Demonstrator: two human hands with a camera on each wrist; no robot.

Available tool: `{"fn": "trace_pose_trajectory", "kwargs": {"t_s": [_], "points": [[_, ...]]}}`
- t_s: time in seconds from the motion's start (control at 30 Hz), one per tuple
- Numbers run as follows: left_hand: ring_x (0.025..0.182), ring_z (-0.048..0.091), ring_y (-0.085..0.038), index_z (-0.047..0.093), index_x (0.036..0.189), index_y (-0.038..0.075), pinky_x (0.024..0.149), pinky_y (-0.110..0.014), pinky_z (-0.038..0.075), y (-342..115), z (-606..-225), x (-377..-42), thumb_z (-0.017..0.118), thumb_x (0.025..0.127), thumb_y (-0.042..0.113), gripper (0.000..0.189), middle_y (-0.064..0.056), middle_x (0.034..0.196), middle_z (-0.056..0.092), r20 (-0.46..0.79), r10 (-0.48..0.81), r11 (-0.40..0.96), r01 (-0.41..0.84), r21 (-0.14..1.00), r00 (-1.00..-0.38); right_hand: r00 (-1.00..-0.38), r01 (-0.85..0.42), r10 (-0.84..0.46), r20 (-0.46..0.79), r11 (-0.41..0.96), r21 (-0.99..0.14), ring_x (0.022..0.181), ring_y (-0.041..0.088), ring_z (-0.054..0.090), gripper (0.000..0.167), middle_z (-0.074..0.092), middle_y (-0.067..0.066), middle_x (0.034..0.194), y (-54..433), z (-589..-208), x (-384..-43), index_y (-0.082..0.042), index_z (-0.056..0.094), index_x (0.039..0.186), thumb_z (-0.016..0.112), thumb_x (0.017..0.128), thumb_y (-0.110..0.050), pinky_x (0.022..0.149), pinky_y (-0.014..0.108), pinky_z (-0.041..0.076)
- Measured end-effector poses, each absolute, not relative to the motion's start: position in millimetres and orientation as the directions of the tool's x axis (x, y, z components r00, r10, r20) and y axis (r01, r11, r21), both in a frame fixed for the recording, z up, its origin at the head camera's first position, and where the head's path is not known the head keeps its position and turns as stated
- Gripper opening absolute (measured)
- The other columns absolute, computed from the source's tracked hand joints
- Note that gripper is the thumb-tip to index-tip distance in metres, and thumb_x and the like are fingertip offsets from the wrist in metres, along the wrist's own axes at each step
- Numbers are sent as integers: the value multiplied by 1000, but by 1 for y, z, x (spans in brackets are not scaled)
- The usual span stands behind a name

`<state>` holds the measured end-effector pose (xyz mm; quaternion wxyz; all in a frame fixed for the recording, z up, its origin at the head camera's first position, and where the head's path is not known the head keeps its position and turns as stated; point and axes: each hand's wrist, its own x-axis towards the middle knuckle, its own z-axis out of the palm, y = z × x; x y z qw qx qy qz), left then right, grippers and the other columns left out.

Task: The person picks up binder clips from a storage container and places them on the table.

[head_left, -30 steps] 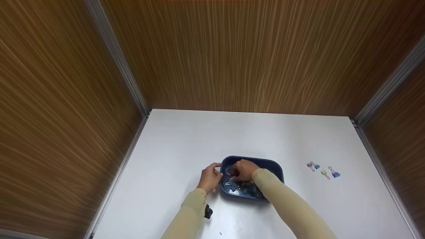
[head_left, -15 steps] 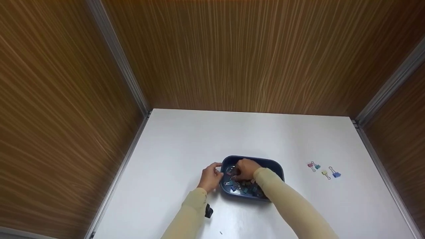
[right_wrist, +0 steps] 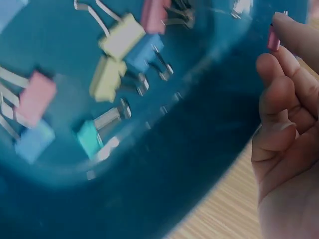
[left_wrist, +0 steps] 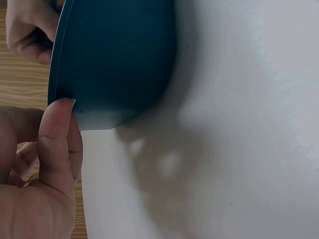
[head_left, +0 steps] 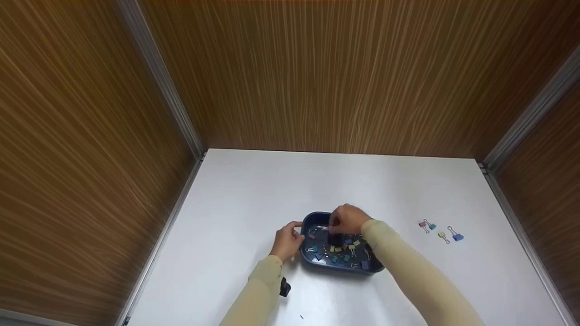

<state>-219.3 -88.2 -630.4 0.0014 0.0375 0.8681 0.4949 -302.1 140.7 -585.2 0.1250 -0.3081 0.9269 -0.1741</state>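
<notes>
Pink metal, that's what you have between your right thumb and fingertips: one small binder clip (right_wrist: pixel 273 37), held in a close pinch, the other fingers curled in below it. Your right hand (head_left: pixel 349 219) sits over the far side of the blue tray (head_left: pixel 326 267), with the clip above the tray's interior; how high, I can't tell.

Over at the tray's left end, your left hand (head_left: pixel 287 242) has its thumb and forefinger a little apart, tips touching the rim; whether they pinch it, I can't tell from these views.

Down inside the tray, it's a scatter: a yellow clip (right_wrist: pixel 122 36), a teal clip (right_wrist: pixel 88 138), more in blue and pink, lying at all angles with their wire handles out. Your right wrist view is blurred there, so an exact count is out of reach.

Well off to the tray's right, four more lie on the white tabletop (head_left: pixel 249 190): a pink one (head_left: pixel 422 224) and a green-blue one (head_left: pixel 432 227) close together, a pale yellow one (head_left: pixel 442 235) and a larger blue one (head_left: pixel 458 237) nearer you.

Your pale yellow sleeves come in from the tray's near side, and behind the tray, past the tabletop, stands a wood-grain panel (head_left: pixel 294 77).
</notes>
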Motion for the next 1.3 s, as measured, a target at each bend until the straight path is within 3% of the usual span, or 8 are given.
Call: {"fn": "trace_pose_trajectory", "kwargs": {"t_s": [0.3,0.47,0.67,0.83,1.0,1.17,1.3], "points": [[58,50,-8,61,123,6,53,-24,45,-88,-630,-220,65,87,2,36,3,71,55,17,65,507,48,861,-998,-844,-466,-537,2,731,-498,68,10,59,11,65,-9,71,202,-565,-314,-15,74,82,78,79,-25,68,35,51],[58,51,-8,60,124,7,51,-23,45,-88,-629,-219,65,88,2,37,3,72,55,-13,63,500,20,866,-998,-917,-305,-395,-50,779,-548,73,16,59,13,67,-4,79,244,-564,-316,-13,74,87,77,81,-24,68,34,49],[52,51,-8,60,124,6,48,-23,45,-89,-628,-219,65,88,2,37,3,72,56,-3,64,497,29,867,-998,-961,-168,-261,-91,814,-556,84,23,58,22,68,3,90,299,-575,-309,-11,73,93,75,83,-30,75,41,48],[54,51,-7,60,124,8,50,-22,45,-90,-627,-219,65,88,3,37,3,73,55,-23,66,492,12,870,-998,-971,-71,-189,-150,818,-571,93,27,58,33,68,8,99,344,-587,-294,-7,72,100,72,85,-36,81,46,48],[55,51,-8,60,124,7,51,-23,45,-92,-628,-219,65,88,2,37,3,72,55,-19,63,497,15,868,-998,-973,-6,-138,-188,820,-572,92,25,59,43,68,8,99,377,-597,-276,-5,71,105,70,85,-43,75,39,48],[56,51,-8,61,123,7,53,-23,45,-93,-628,-218,66,88,2,36,3,72,56,-14,56,498,16,867,-998,-976,24,-103,-194,827,-562,87,24,58,42,67,7,96,400,-606,-259,-4,70,104,70,86,-42,69,35,47],[57,52,-8,61,123,7,53,-23,46,-94,-628,-218,66,88,2,37,2,73,55,-23,51,494,5,870,-998,-973,50,-84,-216,834,-549,88,26,60,40,67,10,97,413,-615,-249,-3,70,103,71,86,-39,72,41,49]]}}
